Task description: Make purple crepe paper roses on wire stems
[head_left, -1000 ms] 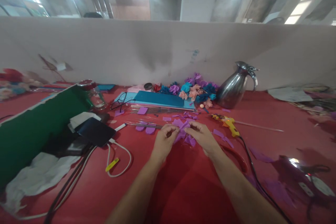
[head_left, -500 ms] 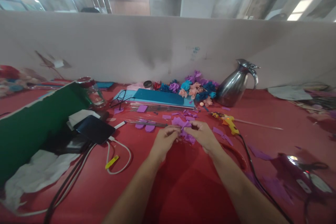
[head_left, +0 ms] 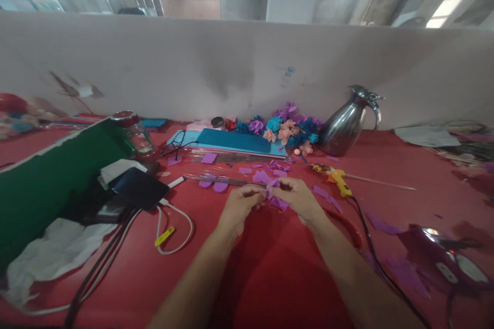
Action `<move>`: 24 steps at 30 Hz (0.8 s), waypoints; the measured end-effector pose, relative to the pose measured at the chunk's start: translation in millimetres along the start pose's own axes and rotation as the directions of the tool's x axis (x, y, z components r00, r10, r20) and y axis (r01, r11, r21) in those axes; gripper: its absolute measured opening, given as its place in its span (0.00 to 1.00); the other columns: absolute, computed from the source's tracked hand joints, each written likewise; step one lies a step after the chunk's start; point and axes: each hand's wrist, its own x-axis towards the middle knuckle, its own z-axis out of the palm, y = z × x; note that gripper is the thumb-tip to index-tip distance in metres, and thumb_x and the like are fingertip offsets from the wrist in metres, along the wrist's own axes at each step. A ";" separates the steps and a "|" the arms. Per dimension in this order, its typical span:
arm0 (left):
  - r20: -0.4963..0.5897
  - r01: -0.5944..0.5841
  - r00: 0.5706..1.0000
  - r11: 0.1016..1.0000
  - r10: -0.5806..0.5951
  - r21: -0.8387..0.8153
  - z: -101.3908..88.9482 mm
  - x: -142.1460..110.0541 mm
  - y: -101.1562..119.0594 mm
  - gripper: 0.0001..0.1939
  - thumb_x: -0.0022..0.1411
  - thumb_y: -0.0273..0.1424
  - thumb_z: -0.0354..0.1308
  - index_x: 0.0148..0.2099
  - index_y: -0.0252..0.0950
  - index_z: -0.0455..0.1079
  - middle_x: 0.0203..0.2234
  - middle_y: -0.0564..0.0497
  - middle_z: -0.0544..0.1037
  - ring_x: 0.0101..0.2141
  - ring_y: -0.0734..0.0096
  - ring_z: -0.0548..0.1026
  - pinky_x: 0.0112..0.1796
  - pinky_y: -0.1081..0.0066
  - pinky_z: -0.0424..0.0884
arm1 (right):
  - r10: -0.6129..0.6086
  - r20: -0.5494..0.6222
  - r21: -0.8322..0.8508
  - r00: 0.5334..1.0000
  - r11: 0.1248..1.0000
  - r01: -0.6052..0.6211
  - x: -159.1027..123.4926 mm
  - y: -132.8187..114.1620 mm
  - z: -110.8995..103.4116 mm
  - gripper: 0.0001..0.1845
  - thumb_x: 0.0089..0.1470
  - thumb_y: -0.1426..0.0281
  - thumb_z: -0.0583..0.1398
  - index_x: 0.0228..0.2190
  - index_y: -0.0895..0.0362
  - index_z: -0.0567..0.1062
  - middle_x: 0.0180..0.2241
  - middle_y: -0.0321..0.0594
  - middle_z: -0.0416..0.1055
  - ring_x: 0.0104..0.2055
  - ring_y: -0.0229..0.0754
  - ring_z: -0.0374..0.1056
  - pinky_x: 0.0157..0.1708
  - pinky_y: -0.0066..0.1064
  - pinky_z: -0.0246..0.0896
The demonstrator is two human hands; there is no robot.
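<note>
Both hands meet over the red table [head_left: 270,277]. My left hand [head_left: 240,206] and my right hand [head_left: 296,199] pinch a small bunch of purple paper petals [head_left: 275,195] between their fingertips, fingers closed on it. Loose purple paper pieces [head_left: 216,185] lie just beyond the hands. A yellow glue gun [head_left: 335,179] lies to the right of my right hand, its black cord running toward me.
A steel jug [head_left: 345,122] stands at the back right beside a heap of paper flowers [head_left: 287,131]. Blue sheets [head_left: 231,143] lie behind the hands. At left are a green roll [head_left: 50,180], a phone [head_left: 139,189] with white cable, and eyeglasses [head_left: 175,146].
The hands have drawn the purple petals slightly closer together and bunched them tighter; the view shifted up a little. Nothing else moved.
</note>
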 end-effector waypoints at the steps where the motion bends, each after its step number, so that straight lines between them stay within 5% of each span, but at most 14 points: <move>1: -0.002 -0.006 1.000 1.000 0.006 -0.001 0.1 -0.4 0.4 0.10 0.42 0.33 0.69 0.27 0.34 0.77 0.22 0.51 0.75 0.23 0.77 0.66 0.27 0.74 0.60 | -0.009 0.006 0.005 1.000 1.000 0.009 0.1 0.1 0.0 0.09 0.41 0.64 0.63 0.23 0.57 0.77 0.23 0.34 0.72 0.26 0.37 0.63 0.30 0.29 0.56; 9: 0.075 0.055 0.996 0.998 -0.053 -0.014 -4.1 -0.1 2.6 0.10 0.44 0.35 0.67 0.28 0.34 0.77 0.23 0.51 0.74 0.24 0.76 0.67 0.27 0.74 0.59 | 0.009 -0.020 -0.047 1.000 0.999 -0.010 1.3 0.8 -1.4 0.09 0.41 0.64 0.62 0.22 0.58 0.77 0.19 0.32 0.68 0.22 0.34 0.57 0.25 0.28 0.50; 18: 0.033 0.000 0.999 1.000 -0.001 0.016 -3.1 1.3 0.6 0.05 0.44 0.31 0.66 0.24 0.34 0.76 0.21 0.52 0.73 0.22 0.77 0.64 0.27 0.73 0.58 | 0.001 0.000 -0.019 1.000 1.000 -0.001 0.8 1.7 -0.2 0.08 0.42 0.66 0.61 0.25 0.58 0.78 0.22 0.35 0.72 0.26 0.36 0.63 0.30 0.29 0.55; 24: 0.010 -0.045 0.999 0.994 0.047 -0.096 -4.8 2.0 -0.1 0.07 0.42 0.31 0.69 0.27 0.34 0.78 0.27 0.49 0.77 0.31 0.72 0.71 0.37 0.72 0.64 | -0.031 -0.061 0.020 0.998 0.999 0.032 -0.1 -0.1 1.8 0.12 0.44 0.63 0.63 0.30 0.57 0.76 0.27 0.36 0.74 0.30 0.38 0.66 0.31 0.29 0.59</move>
